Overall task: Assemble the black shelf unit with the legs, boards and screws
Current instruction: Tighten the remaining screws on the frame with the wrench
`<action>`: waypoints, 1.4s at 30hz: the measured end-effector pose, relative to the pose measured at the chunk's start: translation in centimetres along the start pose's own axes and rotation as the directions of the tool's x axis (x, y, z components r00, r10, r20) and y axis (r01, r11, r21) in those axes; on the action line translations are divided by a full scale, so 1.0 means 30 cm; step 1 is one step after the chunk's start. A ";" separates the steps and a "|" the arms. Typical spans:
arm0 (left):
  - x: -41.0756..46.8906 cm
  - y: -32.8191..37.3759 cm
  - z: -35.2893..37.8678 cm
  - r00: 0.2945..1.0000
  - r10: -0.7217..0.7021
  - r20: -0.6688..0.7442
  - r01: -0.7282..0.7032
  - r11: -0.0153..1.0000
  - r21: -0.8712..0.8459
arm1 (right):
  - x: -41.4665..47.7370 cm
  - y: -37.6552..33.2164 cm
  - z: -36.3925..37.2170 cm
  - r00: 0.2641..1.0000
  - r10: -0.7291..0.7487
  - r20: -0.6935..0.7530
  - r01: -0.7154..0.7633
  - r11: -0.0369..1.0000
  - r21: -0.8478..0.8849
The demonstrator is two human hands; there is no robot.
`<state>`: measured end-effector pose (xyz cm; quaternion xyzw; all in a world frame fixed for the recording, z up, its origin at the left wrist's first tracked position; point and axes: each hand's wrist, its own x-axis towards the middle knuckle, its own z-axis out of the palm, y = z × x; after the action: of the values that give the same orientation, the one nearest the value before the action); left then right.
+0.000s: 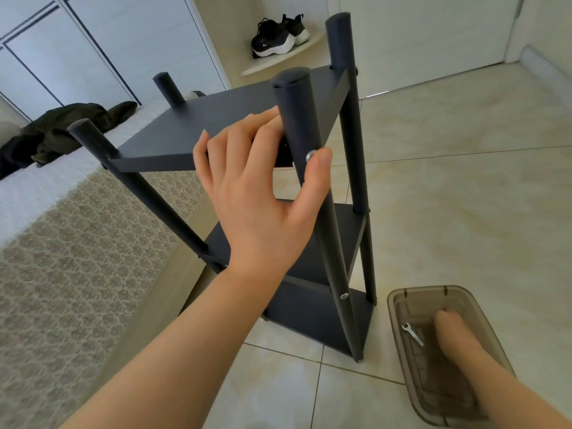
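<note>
Left hand (263,193) grips front leg (297,119), thumb at screw (310,156), mid-frame. Right hand (455,339) in tray (427,288) lower right, wrench (412,334) just left; grip unclear.

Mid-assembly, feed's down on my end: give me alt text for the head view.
The left hand holds the front leg of the upright black shelf unit at its top board, thumb beside a silver screw. The right hand reaches into a brown translucent bin on the tiled floor, near a small wrench.
</note>
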<state>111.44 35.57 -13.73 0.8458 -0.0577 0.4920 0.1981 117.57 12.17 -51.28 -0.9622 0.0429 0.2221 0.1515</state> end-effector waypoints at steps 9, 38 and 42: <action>0.004 -0.012 -0.007 0.999 0.036 0.021 -0.036 0.999 -0.025 | -0.012 -0.003 -0.054 0.982 -0.021 -0.186 0.069 0.965 0.254; 0.065 0.018 -0.108 0.936 -0.027 0.352 0.020 1.000 0.022 | -0.727 -0.465 -0.877 0.931 -0.206 -0.301 0.356 0.337 0.872; 0.084 0.014 -0.112 0.932 -0.028 0.362 0.019 0.999 0.028 | -0.725 -0.540 -0.897 0.966 -0.153 -0.210 0.240 0.212 0.947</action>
<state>109.89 36.75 -10.00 0.9250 -0.0773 0.3258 0.1795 111.63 19.54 -14.28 -0.6685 0.0536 0.0934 0.7359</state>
